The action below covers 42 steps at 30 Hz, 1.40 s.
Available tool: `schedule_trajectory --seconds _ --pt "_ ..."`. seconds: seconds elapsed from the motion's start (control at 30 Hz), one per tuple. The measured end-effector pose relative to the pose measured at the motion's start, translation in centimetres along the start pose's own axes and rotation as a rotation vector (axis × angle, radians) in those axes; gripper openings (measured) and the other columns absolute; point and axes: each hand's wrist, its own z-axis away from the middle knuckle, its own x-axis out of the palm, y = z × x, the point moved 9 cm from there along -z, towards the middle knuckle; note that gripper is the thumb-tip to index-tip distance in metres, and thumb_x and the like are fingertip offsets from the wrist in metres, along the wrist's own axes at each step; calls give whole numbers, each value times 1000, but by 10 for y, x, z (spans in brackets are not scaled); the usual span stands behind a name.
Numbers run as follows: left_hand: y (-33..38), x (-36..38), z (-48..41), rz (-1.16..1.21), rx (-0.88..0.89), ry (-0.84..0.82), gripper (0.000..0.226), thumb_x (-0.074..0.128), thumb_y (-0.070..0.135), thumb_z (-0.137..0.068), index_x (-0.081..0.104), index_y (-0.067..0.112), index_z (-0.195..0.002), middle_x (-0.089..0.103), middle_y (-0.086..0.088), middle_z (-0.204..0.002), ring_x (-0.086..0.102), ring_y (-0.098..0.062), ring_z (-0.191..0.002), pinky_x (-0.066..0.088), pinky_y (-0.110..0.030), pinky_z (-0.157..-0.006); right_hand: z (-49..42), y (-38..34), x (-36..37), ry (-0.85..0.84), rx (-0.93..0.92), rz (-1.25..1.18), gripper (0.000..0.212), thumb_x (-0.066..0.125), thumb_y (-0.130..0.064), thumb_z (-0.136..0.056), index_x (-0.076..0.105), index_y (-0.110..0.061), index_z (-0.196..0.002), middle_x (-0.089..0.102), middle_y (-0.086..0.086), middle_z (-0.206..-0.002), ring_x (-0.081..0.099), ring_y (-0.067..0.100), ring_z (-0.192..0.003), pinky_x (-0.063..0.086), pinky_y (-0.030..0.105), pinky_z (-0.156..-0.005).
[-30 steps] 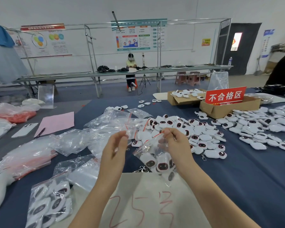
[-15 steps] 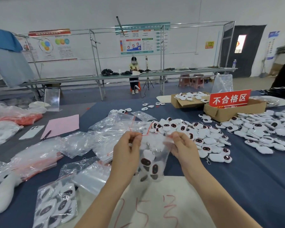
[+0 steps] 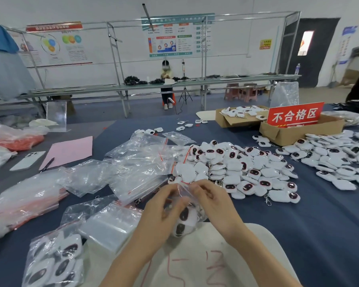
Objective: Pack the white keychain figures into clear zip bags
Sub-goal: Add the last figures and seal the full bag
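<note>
Marked sheet: a white sheet (image 3: 195, 259) with red handwriting lies nearest on the desk (image 3: 298, 235) and appears to mark the packing spot.
Filled bag: a packed bag (image 3: 54, 259) lies at near left, clear of the working area.
Bag supply: a stack of flat bags (image 3: 110, 226) sits just beside the left forearm, within easy reach.
Left grip: the left grip (image 3: 162, 210) is clamped by its fingertips on the mouth of the zip bag (image 3: 183, 192).
Right grip: the right grip (image 3: 214, 201) pinches the same mouth close alongside, probably to press the red-edged seal closed.
Task item: the white keychain figures (image 3: 187, 216) hang inside the held bag above the sheet, and their weight keeps the mouth uppermost.
Loose stock: the pile of figures (image 3: 243, 168) lies just beyond the hands.
Empty bags: a crumpled heap (image 3: 137, 162) lies left of that pile.
Reject box: a cardboard box (image 3: 298, 133) with a red sign stands farther off, presumably to keep rejects apart.
</note>
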Motion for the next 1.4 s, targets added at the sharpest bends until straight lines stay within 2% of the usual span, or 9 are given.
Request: schedule_trajectory --seconds 0.07,0.23,0.37,0.57,0.77,0.9,1.0,1.2,1.4 --pt "5 -8 -9 2 27 115 7 64 29 -98 71 29 -97 74 14 -90 68 -1 -84 49 -14 -74 -6 -6 -1 -16 -19 25 22 55 -39 -101 72 -30 -91 73 -9 -87 65 2 -82 48 13 -72" --pt "-3 -23 -22 198 -82 306 16 62 19 -99 73 18 -86 69 11 -69 57 0 -61 45 -13 -61 -8 4 -10 -18 111 -78 26 66 -59 -80 74 -42 -98 74 -21 -100 67 -7 -91 46 3 -70" --pt "-9 -17 -21 346 -122 301 23 61 23 -99 71 10 -83 66 7 -65 54 -2 -58 43 -12 -55 -7 22 -14 88 179 -264 25 72 -48 -76 79 -26 -85 77 -9 -89 71 1 -79 52 12 -62" --pt "-40 1 -18 576 -321 252 30 65 42 -89 73 16 -76 64 -3 -62 55 -9 -48 41 -16 -43 -17 36 -12 146 246 -368 44 73 -58 -63 78 -17 -78 72 1 -76 64 14 -63 53 30 -65" --pt "-84 8 -10 663 -436 307 22 68 37 -90 78 18 -84 74 -10 -82 62 -20 -61 54 -30 -57 -11 67 -3 140 340 -355 37 70 -53 -73 75 -17 -69 71 4 -70 63 13 -59 52 24 -57" --pt "-90 5 -14 612 -398 299 21 69 37 -94 78 17 -93 76 -18 -84 72 -27 -70 60 -34 -64 -11 75 0 99 337 -356 48 72 -61 -68 76 -14 -76 72 8 -75 65 21 -66 53 35 -68" --pt "-95 3 -13 556 -386 339 16 69 34 -95 79 22 -92 77 -12 -81 73 -23 -72 60 -32 -68 -13 76 2 97 323 -363 51 72 -60 -70 76 -10 -80 72 8 -77 64 21 -67 51 38 -71" --pt "-92 -1 -11 515 -334 379 19 66 28 -97 75 23 -81 73 -5 -70 67 -14 -61 55 -21 -60 -13 76 1 105 320 -327 49 72 -57 -73 76 -9 -81 73 11 -81 63 27 -73 50 46 -78" --pt "-92 1 -9 499 -335 367 18 66 37 -96 73 23 -86 71 -7 -71 67 -20 -63 54 -35 -60 -12 79 1 112 319 -339 51 75 -60 -71 77 -10 -82 73 9 -79 63 26 -71 50 45 -76"
